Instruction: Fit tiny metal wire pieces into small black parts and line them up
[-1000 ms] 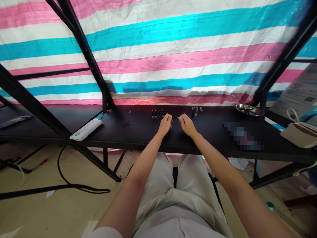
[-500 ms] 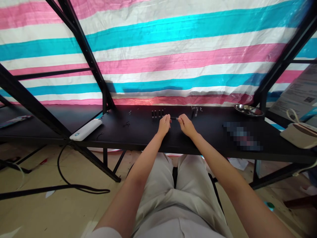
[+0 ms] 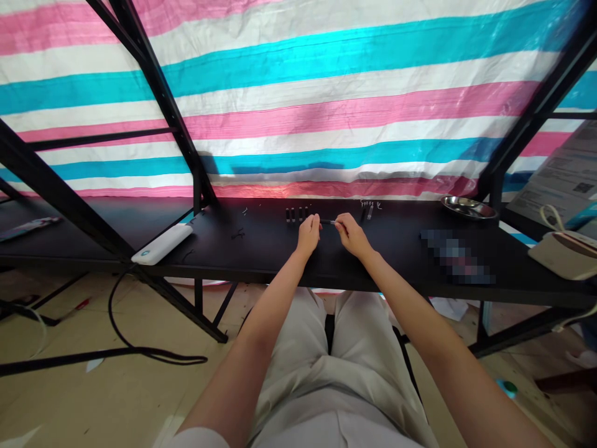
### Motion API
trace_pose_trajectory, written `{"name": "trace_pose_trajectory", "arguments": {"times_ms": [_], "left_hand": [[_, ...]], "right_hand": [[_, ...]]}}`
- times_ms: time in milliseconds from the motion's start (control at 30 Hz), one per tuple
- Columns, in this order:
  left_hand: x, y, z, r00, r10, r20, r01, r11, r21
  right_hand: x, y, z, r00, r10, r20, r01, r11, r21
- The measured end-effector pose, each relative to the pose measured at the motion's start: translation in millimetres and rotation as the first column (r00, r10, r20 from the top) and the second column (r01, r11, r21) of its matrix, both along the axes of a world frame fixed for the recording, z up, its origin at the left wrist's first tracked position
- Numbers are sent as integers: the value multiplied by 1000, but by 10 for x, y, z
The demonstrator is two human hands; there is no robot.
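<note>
My left hand (image 3: 308, 235) is closed around the left end of a slim black tube (image 3: 326, 221) held just above the desk. The fingers of my right hand (image 3: 351, 235) pinch the tube's paler right end. It lies nearly level between both hands, and its exact kind is too small to make out. Several short dark tubes with pale lower ends (image 3: 293, 214) stand in a row just beyond my left hand. Past my right hand lie a clear-looking tube (image 3: 370, 213) and several small white curved pieces (image 3: 366, 203).
The black desk (image 3: 261, 255) carries a white power strip (image 3: 163, 244) at left and a shiny metal dish (image 3: 468, 209) at back right. A blurred-out flat object (image 3: 454, 256) and a beige pouch (image 3: 566, 254) lie to the right. Black metal posts (image 3: 163, 99) frame the desk before a striped sheet.
Both hands stay almost in place. Slightly more of the tube's pale end shows beside my right fingertips.
</note>
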State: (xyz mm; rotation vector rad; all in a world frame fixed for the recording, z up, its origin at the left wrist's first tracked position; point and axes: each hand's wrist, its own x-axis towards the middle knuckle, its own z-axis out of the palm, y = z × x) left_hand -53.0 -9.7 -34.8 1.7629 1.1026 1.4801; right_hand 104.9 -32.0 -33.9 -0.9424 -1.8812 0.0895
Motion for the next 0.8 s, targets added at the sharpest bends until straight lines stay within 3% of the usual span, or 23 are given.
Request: {"name": "trace_pose_trajectory", "arguments": {"times_ms": [800], "left_hand": [[-4,-42,66,998,51,-38,-51,999,5]], "right_hand": [[64,27,-63,991,-106,78,108,994,-15]]}}
